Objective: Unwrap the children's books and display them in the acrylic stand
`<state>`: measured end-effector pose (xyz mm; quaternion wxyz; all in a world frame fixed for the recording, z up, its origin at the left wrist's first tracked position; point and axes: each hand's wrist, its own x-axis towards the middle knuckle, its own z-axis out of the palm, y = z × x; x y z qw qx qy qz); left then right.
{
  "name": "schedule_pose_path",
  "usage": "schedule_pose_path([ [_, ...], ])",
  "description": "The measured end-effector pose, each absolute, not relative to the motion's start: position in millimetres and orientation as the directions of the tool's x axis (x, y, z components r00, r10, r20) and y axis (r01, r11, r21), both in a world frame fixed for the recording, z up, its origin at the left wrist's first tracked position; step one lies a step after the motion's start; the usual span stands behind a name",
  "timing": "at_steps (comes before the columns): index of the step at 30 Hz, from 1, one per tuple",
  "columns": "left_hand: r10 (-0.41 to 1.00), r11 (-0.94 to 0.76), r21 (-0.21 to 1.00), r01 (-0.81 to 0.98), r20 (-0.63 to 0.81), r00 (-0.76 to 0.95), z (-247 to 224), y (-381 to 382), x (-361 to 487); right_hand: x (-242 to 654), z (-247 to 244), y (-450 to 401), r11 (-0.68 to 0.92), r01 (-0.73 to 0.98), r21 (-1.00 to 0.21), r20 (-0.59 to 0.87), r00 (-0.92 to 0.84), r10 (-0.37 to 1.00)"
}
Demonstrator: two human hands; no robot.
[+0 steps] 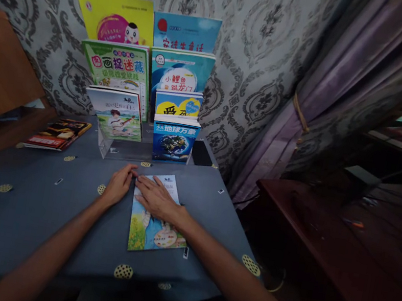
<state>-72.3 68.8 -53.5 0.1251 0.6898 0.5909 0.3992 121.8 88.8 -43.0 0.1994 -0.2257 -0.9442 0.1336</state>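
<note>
A thin paperback book (147, 234) with a pale blue cover and a painted meadow scene lies flat on the table in front of me. My right hand (159, 200) rests on its upper half, fingers stretched out across the cover and hiding part of the picture and title. Beside the book's top left corner is my left hand (119, 185), its fingers loosely bent and their tips close to the book's edge and to my right fingertips. Nothing shows in the left hand.
Several books stand in a clear tiered rack (104, 146) against the wall, including a blue earth book (174, 143) and a guitar-player book (116, 115). A dark phone (202, 154) lies right of the rack. Stacked books (58, 134) lie at left. A dark red cabinet (309, 242) stands at right.
</note>
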Motion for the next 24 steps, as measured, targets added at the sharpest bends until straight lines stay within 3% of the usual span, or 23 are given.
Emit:
schedule_pose_path([
  [11,0.910,-0.308,0.570,0.762,0.410,0.062,-53,68,-71,180,-51,100,0.729,0.543,-0.415,0.277,-0.688,0.670],
  [20,0.856,-0.452,0.331,0.828,0.420,0.300,-45,62,-60,190,-56,102,0.689,0.566,-0.452,0.257,-0.657,0.708],
  [24,0.850,-0.471,0.284,0.835,0.400,0.344,-46,60,-58,194,-53,89,0.687,0.588,-0.427,0.228,-0.665,0.711],
])
